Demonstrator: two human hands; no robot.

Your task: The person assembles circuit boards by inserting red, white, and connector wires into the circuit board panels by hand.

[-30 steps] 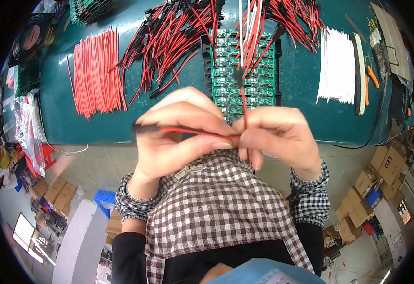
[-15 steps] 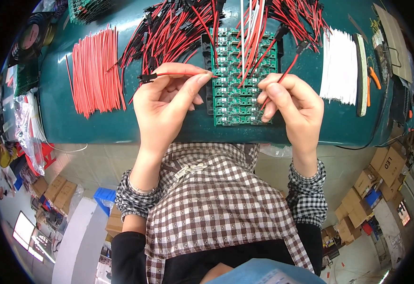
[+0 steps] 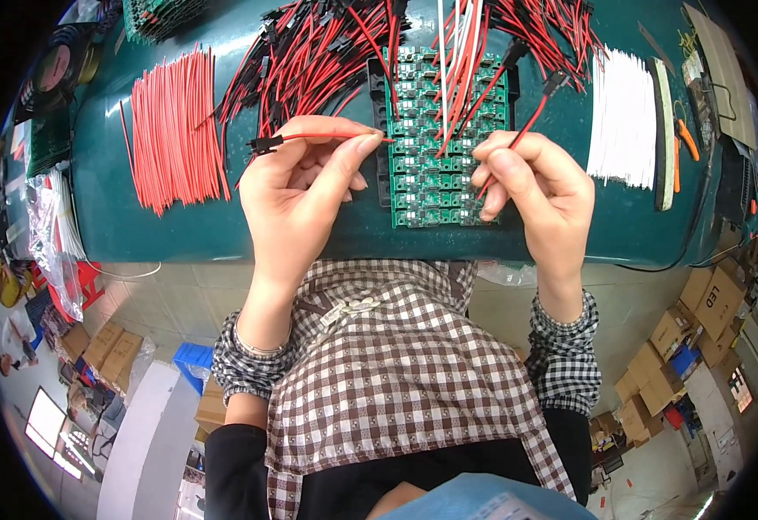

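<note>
My left hand (image 3: 297,186) pinches a red and black wire lead (image 3: 314,135) between thumb and forefinger. A black plug (image 3: 265,146) hangs off its left end, and its other end reaches the left edge of the green circuit boards (image 3: 434,186). In my right hand (image 3: 539,182), closed thumb to finger, is a second red and black wire lead (image 3: 531,120) with a black plug (image 3: 554,82) at its top. Its lower end dips beside the boards' right side. The boards stand in rows in a black holder (image 3: 382,186). Red and white wires (image 3: 459,87) lie over them.
Heaps of plugged red and black leads (image 3: 310,65) cover the back of the green table (image 3: 197,238). Bundled red wires (image 3: 175,130) lie at left, white wires (image 3: 623,121) at right. Orange-handled pliers (image 3: 686,143) rest near the right edge. Cardboard boxes (image 3: 712,295) stand on the floor.
My left hand has shifted very slightly left with its lead. The right hand stays almost in place, still pinching its own lead.
</note>
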